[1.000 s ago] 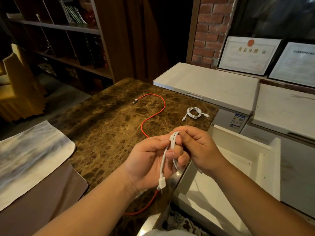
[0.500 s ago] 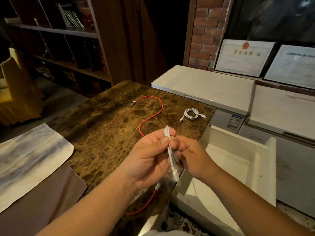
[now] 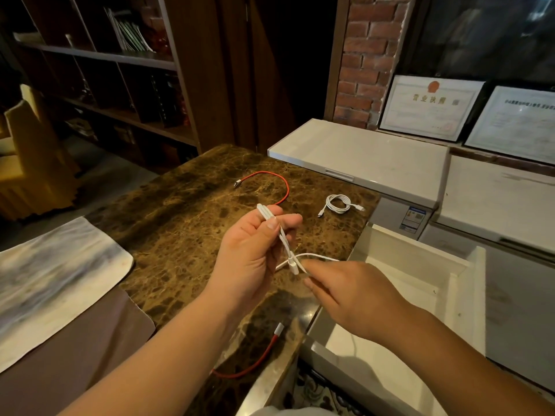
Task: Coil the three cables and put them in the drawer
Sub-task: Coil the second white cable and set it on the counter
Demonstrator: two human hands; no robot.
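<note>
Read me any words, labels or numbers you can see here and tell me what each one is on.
"营业执照": red heading on the left framed certificate; its smaller lines are too small to read.
Right framed document: printed lines, too blurred to read.
Sticker on the front of the white chest freezer: blue and white label, too small to read.
No text shows on the cables or the drawer.

Framed certificate [image 3: 430, 107] against brick wall reads 营业执照 under red emblem; second framed document [image 3: 515, 120] and freezer sticker [image 3: 413, 219] illegible.
</note>
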